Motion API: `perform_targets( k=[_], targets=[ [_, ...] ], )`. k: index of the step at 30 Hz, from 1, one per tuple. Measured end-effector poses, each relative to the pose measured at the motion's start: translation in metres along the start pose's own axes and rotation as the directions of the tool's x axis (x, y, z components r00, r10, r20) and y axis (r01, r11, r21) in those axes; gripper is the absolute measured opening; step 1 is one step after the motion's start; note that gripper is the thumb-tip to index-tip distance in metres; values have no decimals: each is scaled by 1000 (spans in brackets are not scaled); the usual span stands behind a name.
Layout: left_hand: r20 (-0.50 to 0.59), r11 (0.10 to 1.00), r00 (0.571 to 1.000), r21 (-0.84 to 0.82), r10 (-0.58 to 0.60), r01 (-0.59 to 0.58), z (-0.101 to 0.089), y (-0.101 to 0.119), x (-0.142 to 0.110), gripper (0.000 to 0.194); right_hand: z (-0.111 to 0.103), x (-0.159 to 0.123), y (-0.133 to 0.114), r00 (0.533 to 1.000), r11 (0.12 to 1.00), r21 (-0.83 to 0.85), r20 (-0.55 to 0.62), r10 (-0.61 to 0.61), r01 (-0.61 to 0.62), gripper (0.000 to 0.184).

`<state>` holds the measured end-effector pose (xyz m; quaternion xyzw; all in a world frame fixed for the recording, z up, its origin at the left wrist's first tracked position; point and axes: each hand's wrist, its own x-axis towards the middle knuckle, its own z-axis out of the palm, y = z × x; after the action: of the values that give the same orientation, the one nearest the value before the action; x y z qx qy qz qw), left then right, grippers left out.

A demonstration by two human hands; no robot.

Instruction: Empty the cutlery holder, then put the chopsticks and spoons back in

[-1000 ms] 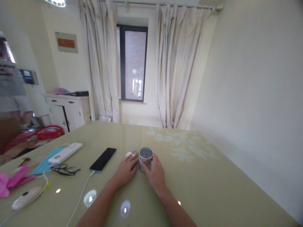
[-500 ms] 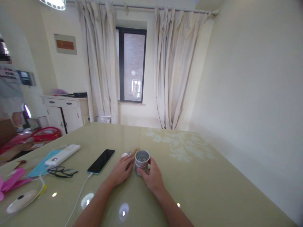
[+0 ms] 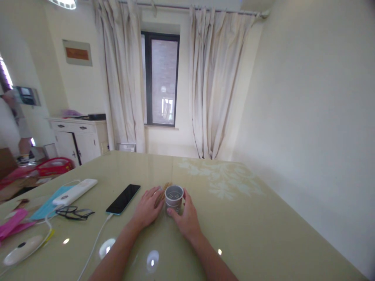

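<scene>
A small round grey container [image 3: 174,197] stands upright on the table, with several little holes in the grey surface inside its rim. My right hand [image 3: 187,216] is closed around its right side, thumb across the front. Left of it, my left hand [image 3: 149,207] lies palm down on the table with its fingers stretched forward. Thin wooden sticks [image 3: 166,187] stick out between my left fingers and the container, partly covered. What lies under the left palm is hidden.
The pale green table [image 3: 234,234] holds a phone [image 3: 123,199] on a white cable, folded glasses [image 3: 74,212], a white power strip [image 3: 75,192], a blue face mask [image 3: 47,205] and a pink cloth [image 3: 14,224] at left. A person [image 3: 8,125] is at the far left edge.
My left hand has slid slightly forward and left, covering the small white round thing that showed beyond its fingers. My right hand still holds the container. The view has shifted slightly.
</scene>
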<state>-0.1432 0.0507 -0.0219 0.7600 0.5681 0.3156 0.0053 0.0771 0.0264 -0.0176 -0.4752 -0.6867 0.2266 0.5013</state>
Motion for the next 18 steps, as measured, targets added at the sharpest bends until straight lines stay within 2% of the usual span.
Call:
perform_targets(
  k=[4, 8, 14, 18],
  targets=[
    [23, 996, 998, 62, -58, 57, 10, -11, -4, 63, 3, 3, 11, 1000, 997, 66, 5, 29, -29, 100],
    [110, 997, 993, 63, -46, 39, 12, -15, -7, 62, 5, 7, 9, 999, 986, 165, 40, 6, -13, 99],
    [133, 999, 990, -14, 36, -34, 5, -1, -5, 51, 2, 10, -8, 997, 974, 226, 63, -44, 29, 77],
    [178, 996, 981, -57, 78, -69, 5, 17, -4, 51, -19, 15, -14, 994, 990, 136, 103, 27, -41, 72]
  ],
)
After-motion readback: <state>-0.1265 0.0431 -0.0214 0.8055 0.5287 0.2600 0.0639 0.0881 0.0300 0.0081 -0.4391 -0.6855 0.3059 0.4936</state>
